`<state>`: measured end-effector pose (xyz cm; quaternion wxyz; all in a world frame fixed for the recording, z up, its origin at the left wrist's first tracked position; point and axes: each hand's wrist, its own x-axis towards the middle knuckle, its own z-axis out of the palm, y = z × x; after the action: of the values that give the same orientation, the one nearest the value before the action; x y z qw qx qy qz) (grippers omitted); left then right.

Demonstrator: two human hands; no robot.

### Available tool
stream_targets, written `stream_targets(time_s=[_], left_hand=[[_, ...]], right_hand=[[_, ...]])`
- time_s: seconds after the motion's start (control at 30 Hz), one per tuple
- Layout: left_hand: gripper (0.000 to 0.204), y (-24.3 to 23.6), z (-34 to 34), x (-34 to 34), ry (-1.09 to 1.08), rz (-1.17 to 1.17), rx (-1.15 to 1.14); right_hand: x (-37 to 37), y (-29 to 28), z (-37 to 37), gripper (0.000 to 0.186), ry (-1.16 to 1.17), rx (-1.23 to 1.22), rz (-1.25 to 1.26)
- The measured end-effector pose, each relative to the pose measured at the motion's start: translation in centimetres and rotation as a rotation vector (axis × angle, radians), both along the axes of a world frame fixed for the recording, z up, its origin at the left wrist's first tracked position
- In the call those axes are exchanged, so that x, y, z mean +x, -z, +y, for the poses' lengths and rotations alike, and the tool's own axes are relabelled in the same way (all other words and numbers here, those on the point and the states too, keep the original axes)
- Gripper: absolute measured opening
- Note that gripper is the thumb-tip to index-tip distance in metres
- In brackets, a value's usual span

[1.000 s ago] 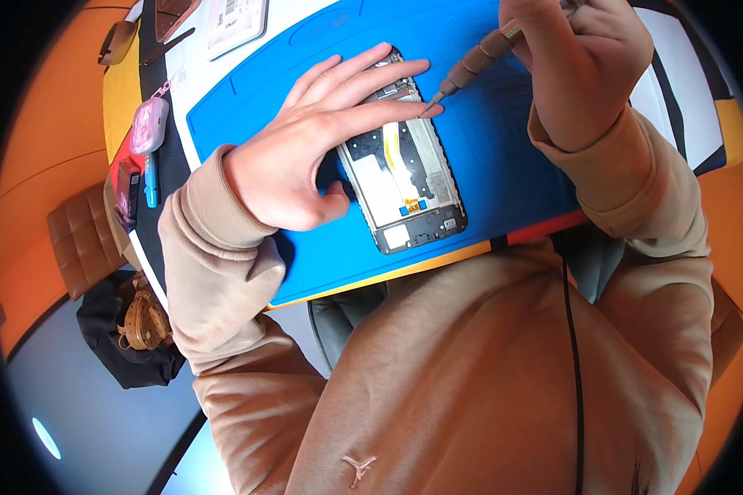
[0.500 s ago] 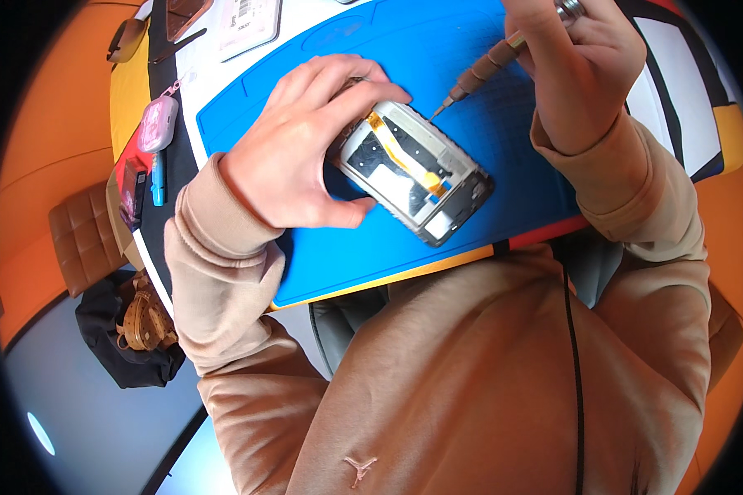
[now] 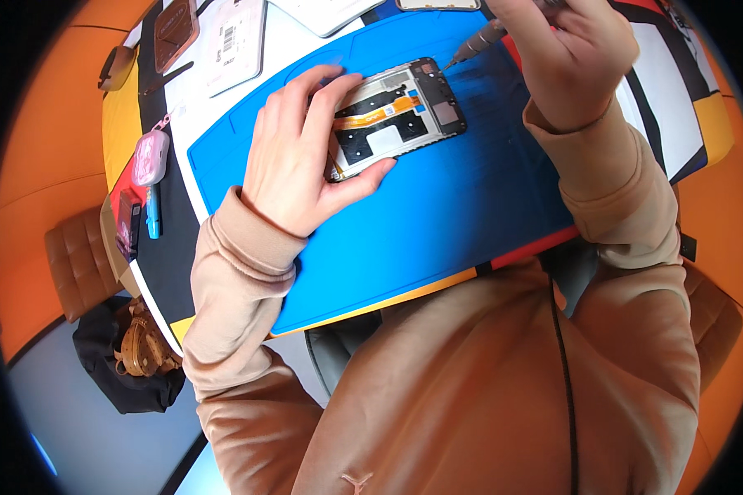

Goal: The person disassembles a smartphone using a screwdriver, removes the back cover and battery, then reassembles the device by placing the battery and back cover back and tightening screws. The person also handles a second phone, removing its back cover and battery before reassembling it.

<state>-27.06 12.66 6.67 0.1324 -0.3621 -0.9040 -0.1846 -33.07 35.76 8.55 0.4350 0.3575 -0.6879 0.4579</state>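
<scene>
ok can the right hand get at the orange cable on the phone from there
Probably yes: the cable lies uncovered at its end toward the right hand, while the left hand grips the phone at the other end. The right hand holds a screwdriver, though, so its fingers aren't free.

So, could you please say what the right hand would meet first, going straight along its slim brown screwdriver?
Probably the opened rectangular phone, at its black end nearest the screwdriver; depth between them is unclear.
</scene>
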Motion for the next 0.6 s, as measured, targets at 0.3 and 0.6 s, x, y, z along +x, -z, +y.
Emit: stream_targets(time_s=[0.3,0.6], left_hand=[[0.066,0.08,-0.14,0.07,-0.034,-0.06,-0.111],[0.066,0.01,-0.04,0.02,-0.03,-0.052,-0.127]], right_hand=[[0.28,-0.42,0.0,0.009,-0.052,0.13,-0.085],[0.69,-0.41,-0.01,0.009,-0.137,0.144,-0.139]])
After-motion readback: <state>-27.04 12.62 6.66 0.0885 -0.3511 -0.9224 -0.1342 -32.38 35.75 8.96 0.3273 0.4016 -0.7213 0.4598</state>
